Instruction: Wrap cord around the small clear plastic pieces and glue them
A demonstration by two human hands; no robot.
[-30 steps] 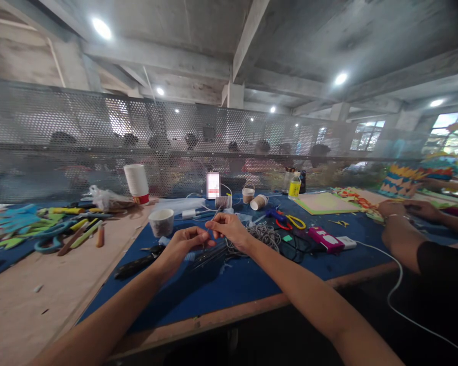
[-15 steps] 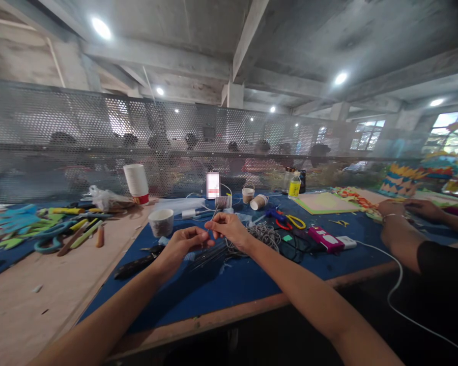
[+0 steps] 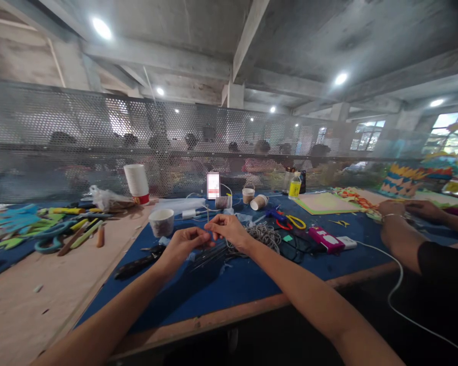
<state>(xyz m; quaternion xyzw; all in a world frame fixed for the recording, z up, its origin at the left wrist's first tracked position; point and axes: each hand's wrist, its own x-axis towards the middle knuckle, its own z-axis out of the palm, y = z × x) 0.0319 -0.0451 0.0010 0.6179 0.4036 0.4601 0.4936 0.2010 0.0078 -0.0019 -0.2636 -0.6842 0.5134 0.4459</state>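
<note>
A thin thread (image 3: 208, 216) runs up from the pinch between both hands, just below the middle of the frame, above the blue worktop (image 3: 248, 284). The left hand (image 3: 183, 245) and right hand (image 3: 231, 230) meet fingertip to fingertip, fingers closed on the thread; it is too fine to tell more. Working it well likely needs short, taut grips kept close together. A grey cord bundle (image 3: 265, 235) lies just right, a paper cup (image 3: 161, 222) to the left, a co-worker's hands (image 3: 397, 213) at far right

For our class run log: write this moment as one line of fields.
left hand: pinching thin wire | right hand: pinching same wire | near: cord pile, paper cup | surface: blue mat
</note>
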